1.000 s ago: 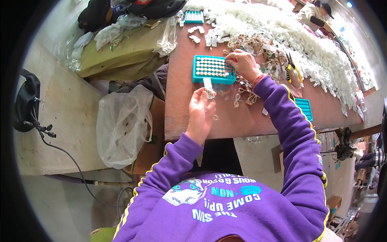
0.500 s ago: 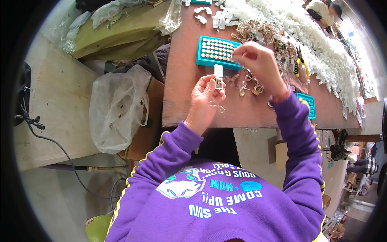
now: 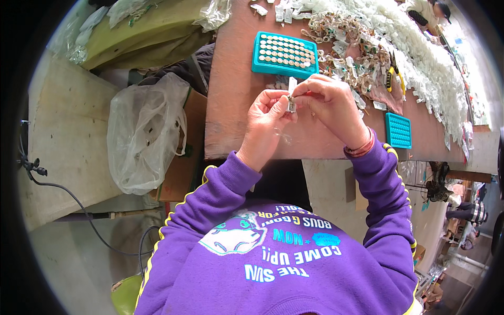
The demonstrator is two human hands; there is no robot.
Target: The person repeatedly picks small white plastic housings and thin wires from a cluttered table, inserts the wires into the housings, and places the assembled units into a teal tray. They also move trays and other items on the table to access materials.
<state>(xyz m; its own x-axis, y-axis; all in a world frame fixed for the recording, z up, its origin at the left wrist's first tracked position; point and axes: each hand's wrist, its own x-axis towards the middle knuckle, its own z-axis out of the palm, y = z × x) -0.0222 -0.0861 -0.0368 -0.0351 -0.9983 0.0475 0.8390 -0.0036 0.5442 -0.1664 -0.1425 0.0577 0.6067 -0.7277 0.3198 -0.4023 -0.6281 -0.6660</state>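
Between the thumb and fingers of my left hand [image 3: 262,123] is a small clear-and-white plastic case [image 3: 292,85], held upright over the table's near part. A thin pale wire [image 3: 283,136] hangs below that hand. My right hand [image 3: 333,105] has its fingertips pinched together against the case's right side; whatever they grip is hidden. Just beyond both hands lies a teal tray [image 3: 262,67] with rows of small round metal discs [image 3: 283,51], which look like button cells. A few slots at its right end hold no disc.
A second teal tray [image 3: 399,131] lies to the right. Yellow-handled pliers [image 3: 389,79] rest beside a pile of wired parts [image 3: 346,63]. White plastic pieces [image 3: 415,68] are heaped along the far right. A clear plastic bag [image 3: 142,136] hangs left of the table [image 3: 226,121]. Another person [image 3: 430,13] is at far right.
My right hand has come from the tray's right end, down and left, to the case in my left hand. My left hand still holds the case. The view has shifted slightly.
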